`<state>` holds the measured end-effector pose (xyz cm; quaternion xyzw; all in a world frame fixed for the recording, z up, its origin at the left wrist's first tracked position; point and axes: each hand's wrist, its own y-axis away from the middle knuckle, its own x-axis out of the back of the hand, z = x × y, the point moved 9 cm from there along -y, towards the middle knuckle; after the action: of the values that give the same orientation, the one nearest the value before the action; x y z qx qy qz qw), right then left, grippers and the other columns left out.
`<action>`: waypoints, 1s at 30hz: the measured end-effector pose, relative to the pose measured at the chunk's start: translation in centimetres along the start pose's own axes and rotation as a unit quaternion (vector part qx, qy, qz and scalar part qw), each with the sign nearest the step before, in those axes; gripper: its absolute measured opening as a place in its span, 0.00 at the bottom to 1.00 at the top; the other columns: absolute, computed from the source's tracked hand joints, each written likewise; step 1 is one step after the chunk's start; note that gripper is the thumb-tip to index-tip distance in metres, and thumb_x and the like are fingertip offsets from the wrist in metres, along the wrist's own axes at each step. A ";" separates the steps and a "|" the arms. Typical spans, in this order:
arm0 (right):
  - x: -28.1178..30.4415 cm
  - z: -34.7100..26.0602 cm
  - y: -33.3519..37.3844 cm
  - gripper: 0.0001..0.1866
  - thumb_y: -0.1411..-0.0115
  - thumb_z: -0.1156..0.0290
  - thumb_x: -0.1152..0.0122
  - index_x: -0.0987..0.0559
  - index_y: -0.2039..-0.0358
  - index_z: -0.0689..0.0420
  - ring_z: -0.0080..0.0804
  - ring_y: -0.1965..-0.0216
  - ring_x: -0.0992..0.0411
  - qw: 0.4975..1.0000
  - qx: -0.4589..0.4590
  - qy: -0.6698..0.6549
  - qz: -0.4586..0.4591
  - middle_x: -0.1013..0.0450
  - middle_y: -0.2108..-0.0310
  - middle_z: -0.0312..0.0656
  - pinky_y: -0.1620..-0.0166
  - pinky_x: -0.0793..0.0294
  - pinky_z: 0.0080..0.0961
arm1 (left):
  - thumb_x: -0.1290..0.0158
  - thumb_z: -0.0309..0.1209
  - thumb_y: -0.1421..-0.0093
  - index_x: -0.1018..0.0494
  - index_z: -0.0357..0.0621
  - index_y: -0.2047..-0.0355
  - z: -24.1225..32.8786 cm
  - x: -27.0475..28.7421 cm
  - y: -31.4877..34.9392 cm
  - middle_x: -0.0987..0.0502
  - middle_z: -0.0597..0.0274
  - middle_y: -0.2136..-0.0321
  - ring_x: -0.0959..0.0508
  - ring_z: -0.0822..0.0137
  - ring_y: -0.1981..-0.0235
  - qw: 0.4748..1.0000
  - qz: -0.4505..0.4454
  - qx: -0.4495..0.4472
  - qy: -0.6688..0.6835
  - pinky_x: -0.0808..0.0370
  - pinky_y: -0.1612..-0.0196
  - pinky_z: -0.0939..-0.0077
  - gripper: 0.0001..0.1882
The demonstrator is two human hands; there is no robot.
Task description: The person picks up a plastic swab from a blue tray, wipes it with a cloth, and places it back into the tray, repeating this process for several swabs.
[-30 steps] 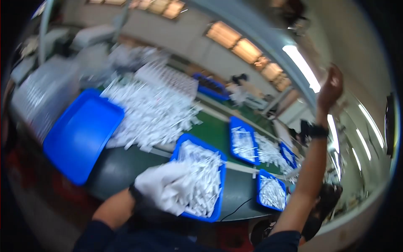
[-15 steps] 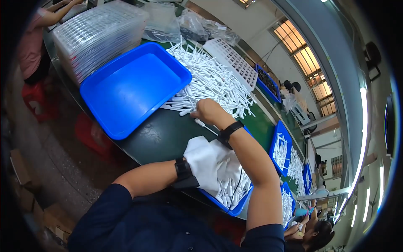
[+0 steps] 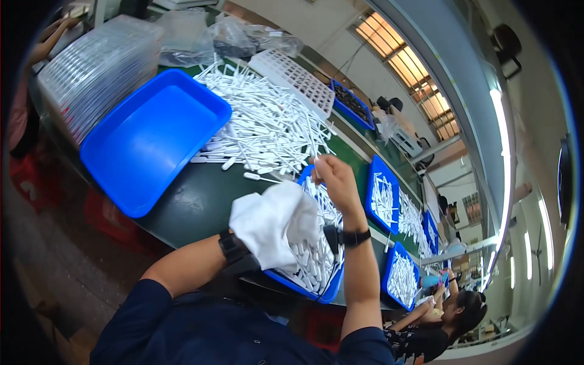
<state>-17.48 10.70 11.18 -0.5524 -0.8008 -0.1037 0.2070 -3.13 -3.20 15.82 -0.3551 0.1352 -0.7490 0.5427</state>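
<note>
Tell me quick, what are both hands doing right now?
Left hand: wrapped in a white cloth, gripping it.
Right hand: closed, pinching a white stick.

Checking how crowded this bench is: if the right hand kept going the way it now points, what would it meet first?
Probably the heap of white sticks on the green table; the right hand points up-table toward it, though depth is unclear.

Right hand (image 3: pixel 333 177) pinched; left hand seemingly covered.

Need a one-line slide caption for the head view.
Left hand holds white cloth; right hand pinches a white stick over blue tray.
</note>
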 end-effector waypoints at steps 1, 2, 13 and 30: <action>0.3 0.8 2.2 0.13 0.32 0.66 0.42 0.20 0.61 0.66 0.22 0.69 0.23 1.000 0.002 -0.004 0.008 0.21 0.71 0.41 0.63 0.25 0.20 | 0.34 0.31 0.54 0.27 0.45 0.58 -1.1 -0.7 -0.2 0.22 0.61 0.68 0.20 0.61 0.67 1.000 0.006 0.008 -0.021 0.24 0.63 0.65 0.22; -0.2 2.2 4.6 0.13 0.32 0.67 0.42 0.21 0.57 0.67 0.20 0.68 0.25 0.998 -0.025 -0.059 0.007 0.21 0.69 0.39 0.63 0.27 0.18 | 0.34 0.31 0.54 0.27 0.45 0.58 -2.3 -1.4 -0.1 0.22 0.61 0.68 0.20 0.61 0.67 0.999 0.012 0.020 -0.045 0.24 0.64 0.65 0.22; -2.2 4.9 13.6 0.13 0.32 0.67 0.42 0.22 0.57 0.66 0.18 0.73 0.30 0.993 -0.109 -0.049 -0.009 0.24 0.75 0.34 0.69 0.31 0.21 | 0.40 0.30 0.48 0.29 0.41 0.58 -3.7 -7.1 -0.9 0.25 0.58 0.65 0.23 0.60 0.65 0.993 0.035 0.083 -0.081 0.25 0.63 0.63 0.17; -3.1 3.1 15.2 0.12 0.34 0.71 0.43 0.23 0.55 0.67 0.24 0.72 0.28 0.994 -0.043 -0.095 0.023 0.22 0.74 0.42 0.65 0.28 0.26 | 0.46 0.35 0.36 0.34 0.41 0.38 -7.4 -10.4 0.6 0.25 0.52 0.51 0.22 0.58 0.53 0.994 -0.103 -0.012 -0.043 0.24 0.52 0.64 0.27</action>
<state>-3.05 14.88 6.08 -0.5866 -0.7986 -0.0804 0.1084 -6.04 4.69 6.22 -0.4052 0.0835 -0.7834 0.4637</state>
